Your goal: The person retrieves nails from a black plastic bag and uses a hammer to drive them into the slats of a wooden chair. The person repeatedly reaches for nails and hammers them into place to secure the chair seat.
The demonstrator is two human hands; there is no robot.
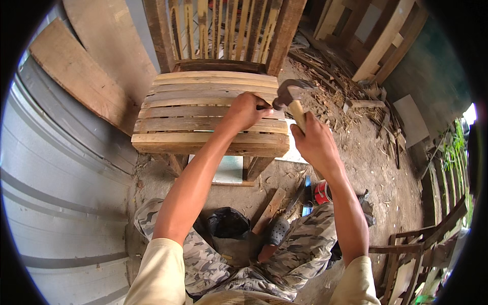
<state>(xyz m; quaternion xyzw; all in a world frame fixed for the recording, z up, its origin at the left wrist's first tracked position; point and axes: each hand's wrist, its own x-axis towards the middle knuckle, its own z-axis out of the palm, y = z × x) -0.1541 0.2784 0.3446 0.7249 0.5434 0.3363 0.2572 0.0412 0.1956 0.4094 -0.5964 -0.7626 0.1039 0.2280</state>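
Observation:
A wooden chair with a slatted seat (188, 123) stands in front of me. My left hand (245, 112) rests over the right part of the seat, thumb and fingertips pinched together near the ends of the slats. Whatever is between those fingertips is too small to make out. In my right hand (316, 145) is a claw hammer (298, 115), gripped by its pale wooden handle. Its dark metal head is beside my left fingertips, at the seat's right edge, with the claw pointing away to the right.
Behind the seat rises the chair's slatted back (218, 30). Boards (84, 76) lean against a metal wall on the left. Wood scraps (325, 96) litter the floor at right. Between my legs lie a black plastic bag (228, 222) and a handsaw (295, 200), near a red can (322, 193).

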